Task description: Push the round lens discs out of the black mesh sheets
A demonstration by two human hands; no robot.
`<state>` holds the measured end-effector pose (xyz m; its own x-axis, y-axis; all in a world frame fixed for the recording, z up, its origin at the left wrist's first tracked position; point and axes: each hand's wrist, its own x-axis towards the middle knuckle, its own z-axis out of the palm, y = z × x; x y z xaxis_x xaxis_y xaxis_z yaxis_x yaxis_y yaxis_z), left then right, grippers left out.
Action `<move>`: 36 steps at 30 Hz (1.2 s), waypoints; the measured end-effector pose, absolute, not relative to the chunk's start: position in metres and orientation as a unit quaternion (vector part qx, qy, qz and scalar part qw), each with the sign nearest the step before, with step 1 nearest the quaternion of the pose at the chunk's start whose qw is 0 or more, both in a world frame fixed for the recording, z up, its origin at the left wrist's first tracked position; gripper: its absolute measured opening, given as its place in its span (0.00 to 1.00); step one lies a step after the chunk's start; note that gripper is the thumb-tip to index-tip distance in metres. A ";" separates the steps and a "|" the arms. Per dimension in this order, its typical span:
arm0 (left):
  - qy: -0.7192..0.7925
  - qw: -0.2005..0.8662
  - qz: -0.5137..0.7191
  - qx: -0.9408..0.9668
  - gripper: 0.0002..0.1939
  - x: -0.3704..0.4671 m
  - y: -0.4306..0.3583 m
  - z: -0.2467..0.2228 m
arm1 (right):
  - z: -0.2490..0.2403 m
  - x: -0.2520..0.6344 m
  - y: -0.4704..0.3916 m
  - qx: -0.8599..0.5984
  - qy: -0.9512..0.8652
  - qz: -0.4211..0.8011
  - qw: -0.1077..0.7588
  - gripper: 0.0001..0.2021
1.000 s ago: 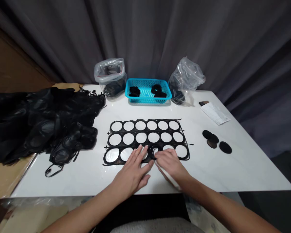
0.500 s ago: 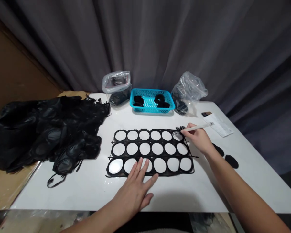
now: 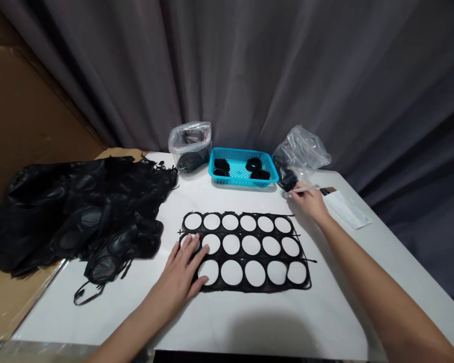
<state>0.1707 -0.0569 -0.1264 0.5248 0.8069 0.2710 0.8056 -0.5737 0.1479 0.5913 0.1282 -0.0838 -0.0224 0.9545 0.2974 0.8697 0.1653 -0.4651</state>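
A black sheet [image 3: 240, 233] with three rows of round white openings lies flat on the white table [image 3: 196, 322]. Across its left end rests my left hand [image 3: 177, 269], fingers spread and holding nothing. Beyond the sheet's far right corner, my right hand [image 3: 310, 201] is closed around a thin whitish pen-like tool [image 3: 305, 188]. Its tip is near the base of the right plastic bag [image 3: 302, 148], where dark items [image 3: 287, 179] show. Whether the tip touches anything is too small to tell.
A blue basket [image 3: 243, 182] holds several black rings. Left of it stands an open clear bag [image 3: 190, 146]. A black pile [image 3: 79, 212] covers the table's left side. White paper [image 3: 347, 209] partly covers a dark object [image 3: 328, 190] at right. Grey curtain hangs behind.
My left hand has moved left along the sheet to its left end. My right hand, with the tool, has moved off the sheet's corner toward the right bag. The view has shifted slightly.
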 end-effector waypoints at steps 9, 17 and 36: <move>0.436 0.007 0.173 0.883 0.26 0.152 -0.049 -0.116 | -0.112 0.599 0.127 -0.653 -0.682 0.173 0.281 0.12; 0.309 0.100 0.210 0.922 0.21 0.225 -0.008 -0.094 | -0.087 0.597 0.088 -0.644 -0.632 0.177 0.392 0.13; 0.264 0.076 0.146 0.950 0.31 0.351 0.025 -0.137 | -0.105 0.581 0.040 -0.544 -0.688 0.342 0.337 0.10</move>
